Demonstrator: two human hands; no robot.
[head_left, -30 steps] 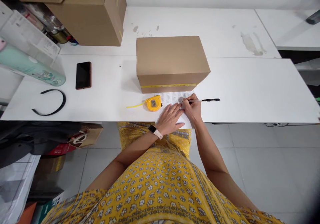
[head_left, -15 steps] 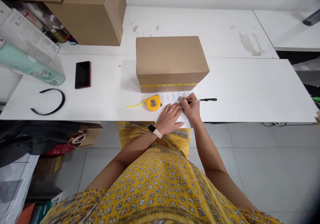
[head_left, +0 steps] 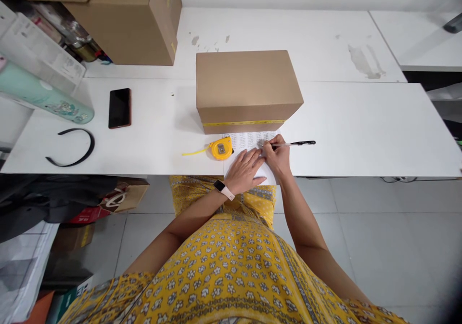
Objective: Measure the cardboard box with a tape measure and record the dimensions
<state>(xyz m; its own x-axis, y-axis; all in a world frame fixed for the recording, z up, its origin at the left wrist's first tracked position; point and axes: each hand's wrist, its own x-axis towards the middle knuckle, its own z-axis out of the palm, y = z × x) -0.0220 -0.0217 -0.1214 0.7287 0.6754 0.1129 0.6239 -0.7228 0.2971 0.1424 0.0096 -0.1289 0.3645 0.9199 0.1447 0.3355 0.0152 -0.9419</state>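
Note:
My left hand (head_left: pixel 244 171) lies flat on a sheet of paper (head_left: pixel 265 174) covered with columns of text, its fingers stretched out. In my right hand (head_left: pixel 277 155) a pen (head_left: pixel 302 143) is pinched, its black end pointing right and its tip over the upper part of the sheet. The tip itself is hidden by my fingers. A yellow tape measure (head_left: pixel 221 149) sits left of the sheet, with a short length of tape drawn out. Behind the paper stands a closed cardboard box (head_left: pixel 249 81) with a yellow strip along its lower front.
On the left are a phone (head_left: pixel 120 108), a black headband (head_left: pixel 90 143) and a mint-green bottle (head_left: pixel 50 95). Larger cardboard boxes (head_left: pixel 133 25) are stacked at the back left. The paper reaches past the front edge of the white table (head_left: pixel 361 131).
Both hands and the pen keep nearly the same place on the paper. The view has shifted very slightly.

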